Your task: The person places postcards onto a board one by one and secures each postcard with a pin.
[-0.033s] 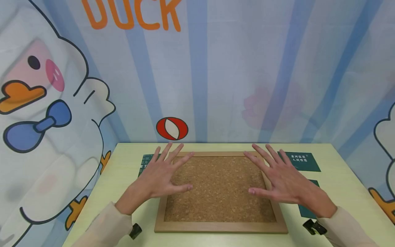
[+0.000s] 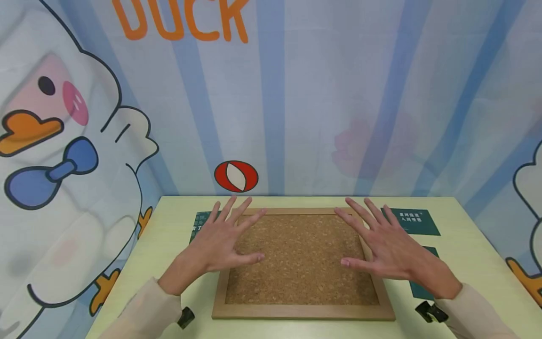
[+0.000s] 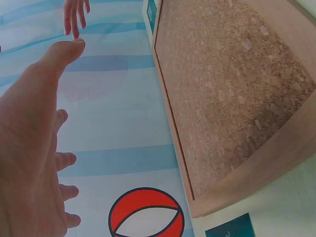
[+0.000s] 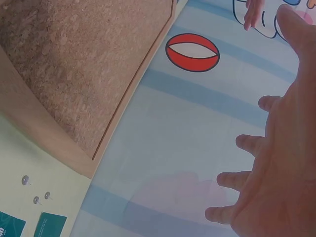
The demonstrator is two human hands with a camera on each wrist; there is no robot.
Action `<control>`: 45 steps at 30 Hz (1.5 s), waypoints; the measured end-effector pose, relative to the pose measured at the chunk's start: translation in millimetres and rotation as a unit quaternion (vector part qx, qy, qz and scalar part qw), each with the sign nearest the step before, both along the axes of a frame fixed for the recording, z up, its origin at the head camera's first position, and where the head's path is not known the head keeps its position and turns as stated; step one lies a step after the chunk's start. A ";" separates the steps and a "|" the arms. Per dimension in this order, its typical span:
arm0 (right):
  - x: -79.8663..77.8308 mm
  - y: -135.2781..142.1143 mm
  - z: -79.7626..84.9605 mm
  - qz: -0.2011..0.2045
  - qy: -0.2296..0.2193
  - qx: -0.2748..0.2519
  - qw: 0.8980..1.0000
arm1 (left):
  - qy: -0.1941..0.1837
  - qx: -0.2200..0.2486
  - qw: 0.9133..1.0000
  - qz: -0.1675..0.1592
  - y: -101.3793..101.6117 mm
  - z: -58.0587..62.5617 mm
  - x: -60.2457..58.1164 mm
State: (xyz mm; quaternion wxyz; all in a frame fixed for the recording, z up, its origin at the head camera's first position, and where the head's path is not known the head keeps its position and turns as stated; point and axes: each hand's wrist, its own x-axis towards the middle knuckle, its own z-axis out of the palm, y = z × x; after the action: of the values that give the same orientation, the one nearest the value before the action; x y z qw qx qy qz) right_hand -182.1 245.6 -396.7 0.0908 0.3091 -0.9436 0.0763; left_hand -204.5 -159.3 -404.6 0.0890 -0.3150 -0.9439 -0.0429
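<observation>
A cork board [image 2: 300, 263] with a light wooden frame [image 2: 302, 311] lies flat on the table. My left hand [image 2: 220, 240] hovers over its left side, fingers spread and nothing held. Over the right side is my right hand [image 2: 387, 242], likewise spread and holding nothing. Both wrist views show the hands apart from the board, the left hand [image 3: 29, 143] with its thumb stretched out and the right hand [image 4: 281, 158] with separated fingers. In the right wrist view, three small pushpins [image 4: 25, 180] lie beside the frame's corner.
A dark green card [image 2: 417, 222] with white writing lies at the back right, and another card [image 2: 421, 287] nearer, partly behind my right wrist. At the left, a further green card [image 2: 199, 221] is partly covered by my left hand. A printed curtain [image 2: 313, 94] hangs behind the pale table [image 2: 478, 263].
</observation>
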 end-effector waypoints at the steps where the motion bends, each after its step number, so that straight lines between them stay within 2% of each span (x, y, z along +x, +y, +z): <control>1: 0.0 0.0 -0.4 0.000 -0.001 0.000 1.000 | -0.001 0.001 1.000 0.000 -0.1 -0.3 0.0; 18: -0.8 6.9 -0.4 -0.005 -0.009 -0.010 1.000 | -0.008 0.011 1.000 0.006 -5.0 1.9 -1.8; 25: -5.3 13.3 -5.3 -0.007 -0.006 -0.040 0.999 | -0.017 0.021 0.999 0.030 -13.0 3.9 -4.1; 30: -8.5 18.1 -8.6 -0.024 -0.035 -0.073 0.996 | -0.020 0.032 0.998 0.048 -22.7 3.9 -7.9; 35: -10.5 20.8 -12.9 -0.057 -0.076 -0.114 0.989 | -0.042 0.039 0.995 0.079 -32.3 -0.4 -12.7; 40: -12.5 25.0 -19.9 -0.069 -0.092 -0.165 0.980 | -0.057 0.059 0.991 0.109 -43.1 -9.0 -18.5; 45: -12.7 30.2 -31.5 -0.084 -0.122 -0.232 0.961 | -0.088 0.092 0.982 0.141 -54.9 -18.8 -23.7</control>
State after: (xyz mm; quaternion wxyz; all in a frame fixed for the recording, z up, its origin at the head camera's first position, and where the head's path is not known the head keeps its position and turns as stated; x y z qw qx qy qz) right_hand -194.8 275.8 -428.2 0.0500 0.1872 -0.9264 0.3229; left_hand -228.2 -214.2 -423.4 0.0389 -0.1644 -0.9751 -0.1439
